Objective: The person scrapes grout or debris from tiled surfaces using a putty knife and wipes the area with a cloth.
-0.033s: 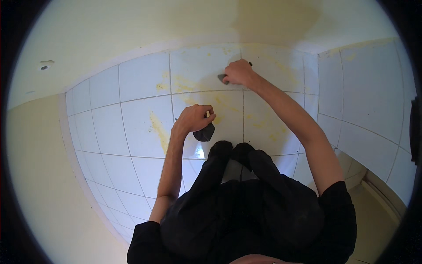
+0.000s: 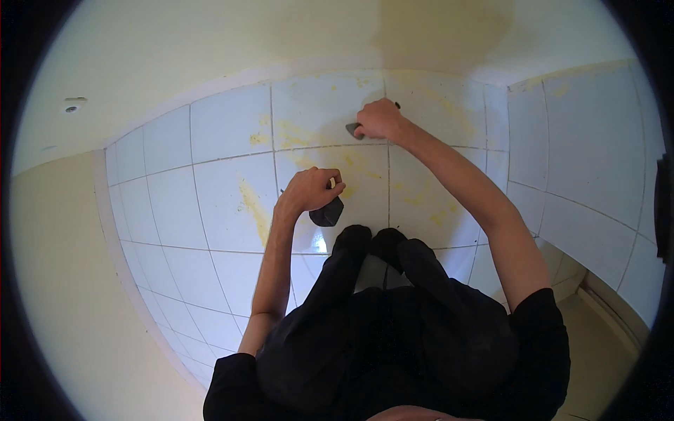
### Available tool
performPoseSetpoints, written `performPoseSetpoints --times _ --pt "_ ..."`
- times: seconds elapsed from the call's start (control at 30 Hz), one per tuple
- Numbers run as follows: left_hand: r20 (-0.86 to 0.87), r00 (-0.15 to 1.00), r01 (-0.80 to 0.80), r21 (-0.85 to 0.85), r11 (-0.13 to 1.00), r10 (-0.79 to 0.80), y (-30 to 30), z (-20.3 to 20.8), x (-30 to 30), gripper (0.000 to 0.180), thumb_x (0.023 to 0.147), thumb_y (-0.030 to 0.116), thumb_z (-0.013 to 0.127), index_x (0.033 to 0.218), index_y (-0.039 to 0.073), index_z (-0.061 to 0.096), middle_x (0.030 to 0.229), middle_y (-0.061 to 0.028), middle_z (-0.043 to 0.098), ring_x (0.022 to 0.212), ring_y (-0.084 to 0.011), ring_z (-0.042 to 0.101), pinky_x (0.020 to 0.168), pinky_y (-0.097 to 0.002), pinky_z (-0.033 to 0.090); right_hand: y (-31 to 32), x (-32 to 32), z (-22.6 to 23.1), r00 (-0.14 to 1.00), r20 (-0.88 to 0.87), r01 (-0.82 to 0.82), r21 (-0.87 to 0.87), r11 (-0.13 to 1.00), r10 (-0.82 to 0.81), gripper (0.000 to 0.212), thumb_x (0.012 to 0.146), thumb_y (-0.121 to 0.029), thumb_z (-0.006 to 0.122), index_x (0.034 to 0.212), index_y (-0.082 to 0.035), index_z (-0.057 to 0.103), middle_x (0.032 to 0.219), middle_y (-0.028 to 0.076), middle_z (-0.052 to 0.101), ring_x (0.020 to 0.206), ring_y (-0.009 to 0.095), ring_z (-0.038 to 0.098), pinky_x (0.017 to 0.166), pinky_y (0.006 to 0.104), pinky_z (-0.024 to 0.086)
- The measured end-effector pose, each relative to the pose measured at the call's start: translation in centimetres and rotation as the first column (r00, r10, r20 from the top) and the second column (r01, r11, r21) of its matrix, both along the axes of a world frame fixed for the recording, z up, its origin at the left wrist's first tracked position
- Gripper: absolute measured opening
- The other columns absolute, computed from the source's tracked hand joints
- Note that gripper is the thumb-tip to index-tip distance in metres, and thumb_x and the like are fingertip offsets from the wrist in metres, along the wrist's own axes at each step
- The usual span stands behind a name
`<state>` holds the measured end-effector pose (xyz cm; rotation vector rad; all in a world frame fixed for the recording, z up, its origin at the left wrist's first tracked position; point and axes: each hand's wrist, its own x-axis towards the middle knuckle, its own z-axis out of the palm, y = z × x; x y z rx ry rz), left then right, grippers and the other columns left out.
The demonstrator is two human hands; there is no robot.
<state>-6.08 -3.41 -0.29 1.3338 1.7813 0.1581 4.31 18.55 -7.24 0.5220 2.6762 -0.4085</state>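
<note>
My right hand (image 2: 380, 119) is closed round a scraper (image 2: 354, 131). Its small grey blade sticks out at the left of the fist, and a dark handle end shows beyond the knuckles. The blade is at the white tiles, just above a grout line. Closer to my body, my left hand (image 2: 312, 189) has its thumb and fingers curled together. A dark, angular object (image 2: 327, 212) hangs below those fingers; its kind is not clear. Yellow smears (image 2: 298, 131) mark the tiles around both hands.
White floor tiles (image 2: 232, 133) run up to a pale wall (image 2: 246, 42). A tiled side (image 2: 576, 140) rises at the right. My dark shoes (image 2: 353, 238) stand close together below my hands. A small white fitting (image 2: 73, 105) sits on the wall at far left.
My right hand has shifted slightly toward me and to the left with the scraper. The left hand has stayed in place.
</note>
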Motion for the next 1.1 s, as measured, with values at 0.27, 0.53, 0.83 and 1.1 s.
performPoseSetpoints --times 0.27,0.53,0.83,1.1 --pt "-0.002 1.0 -0.003 0.003 1.0 0.003 0.3 0.3 0.1 0.026 0.083 0.031 0.057 0.088 0.008 0.067 0.069 -0.0135 0.067 0.064 -0.0312 0.064 0.065 -0.0397 0.051 -0.2 -1.4 -0.5 0.985 0.036 -0.169 0.067 0.983 0.166 0.035 0.069 -0.046 0.073 0.076 -0.011 0.074 0.077 0.01 0.07 0.073 0.027 0.068 0.06 0.0399 0.051" --pt "0.008 1.0 -0.007 0.028 1.0 0.007 0.0 0.0 0.1 0.026 0.083 0.031 0.057 0.088 0.007 0.067 0.068 -0.0132 0.066 0.064 -0.0313 0.064 0.065 -0.04 0.051 -0.8 -1.5 -2.0 0.987 -0.021 -0.15 0.233 0.961 0.159 0.028 0.066 -0.046 0.075 0.071 -0.018 0.074 0.073 0.004 0.069 0.083 0.022 0.065 0.089 0.0434 0.041" --pt "0.003 1.0 0.006 -0.004 1.0 -0.006 0.1 0.1 -0.1 0.027 0.083 0.031 0.056 0.088 0.007 0.068 0.067 -0.0132 0.066 0.063 -0.0309 0.063 0.064 -0.0402 0.05 -0.7 -1.5 -1.5 0.986 -0.078 -0.13 0.186 0.974 0.146 0.024 0.061 -0.039 0.078 0.065 -0.017 0.071 0.071 0.007 0.068 0.079 0.021 0.065 0.093 0.0435 0.038" --pt "-0.012 1.0 -0.001 -0.025 1.0 0.001 0.2 0.3 -0.1 0.027 0.083 0.031 0.056 0.087 0.007 0.067 0.069 -0.0127 0.067 0.064 -0.0308 0.064 0.064 -0.0399 0.05 0.0 -1.1 -1.8 0.974 -0.168 -0.114 0.217 0.97 0.152 0.023 0.057 -0.036 0.079 0.064 -0.016 0.07 0.065 0.006 0.066 0.069 0.021 0.064 0.084 0.039 0.037"
